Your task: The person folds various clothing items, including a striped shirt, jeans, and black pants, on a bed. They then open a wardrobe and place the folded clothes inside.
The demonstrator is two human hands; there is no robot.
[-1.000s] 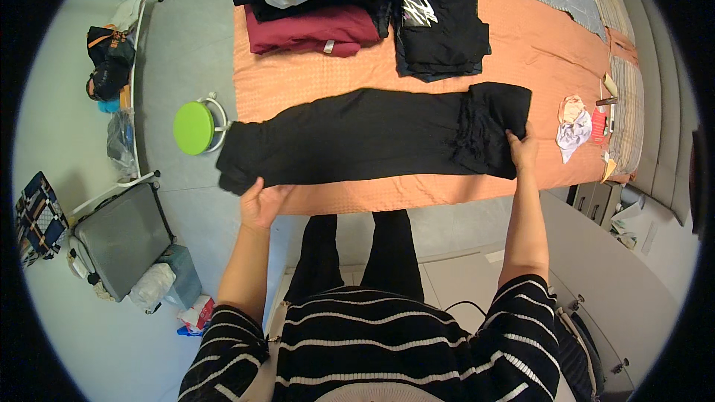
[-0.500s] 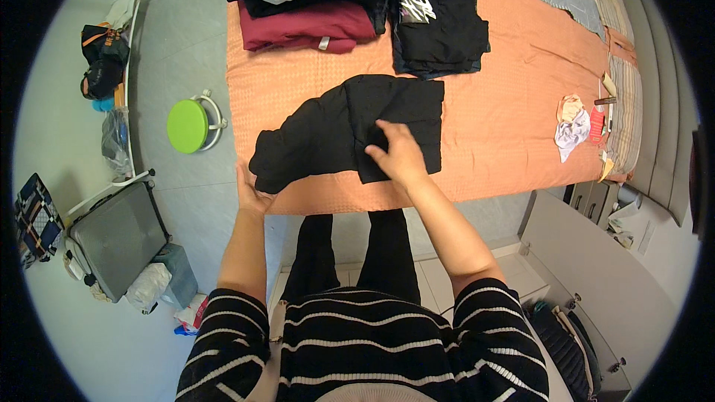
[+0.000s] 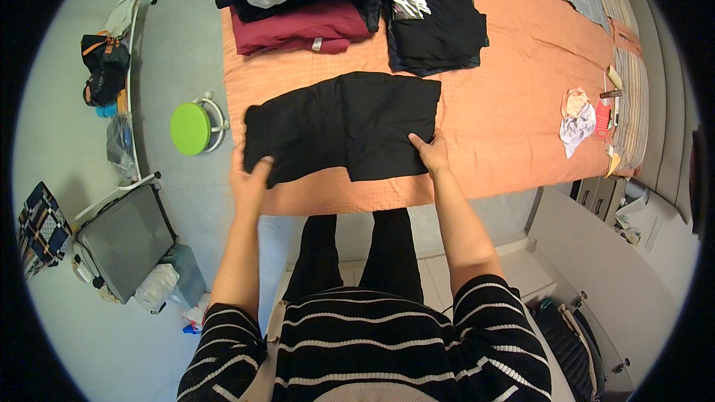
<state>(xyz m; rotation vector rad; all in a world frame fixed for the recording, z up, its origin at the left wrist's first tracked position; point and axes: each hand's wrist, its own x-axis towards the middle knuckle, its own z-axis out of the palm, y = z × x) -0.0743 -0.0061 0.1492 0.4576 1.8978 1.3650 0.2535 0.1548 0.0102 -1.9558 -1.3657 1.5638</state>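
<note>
A black garment (image 3: pixel 339 130), which looks like a folded pair of trousers, lies flattened near the front edge of the bed. At its left end, my left hand (image 3: pixel 249 177) grips the cloth, thumb on top and fingers mostly hidden at the edge. My right hand (image 3: pixel 432 152) pinches the near part of its right end, with the thumb over the fabric and the fingers along the side. A crease or fold line runs down the middle of the garment.
Beyond it are a pile of folded clothes with a dark red garment (image 3: pixel 298 27) and a stack of black clothes (image 3: pixel 439 26). An orange bedspread (image 3: pixel 521 104) lies beneath. Small cloths (image 3: pixel 577 123) lie at right. A green stool (image 3: pixel 190 129) stands left of the bed.
The garment's left end has been opened out and straightened into a squarer shape. My right hand has moved from the garment's middle to its right edge. The left hand now has its thumb on top.
</note>
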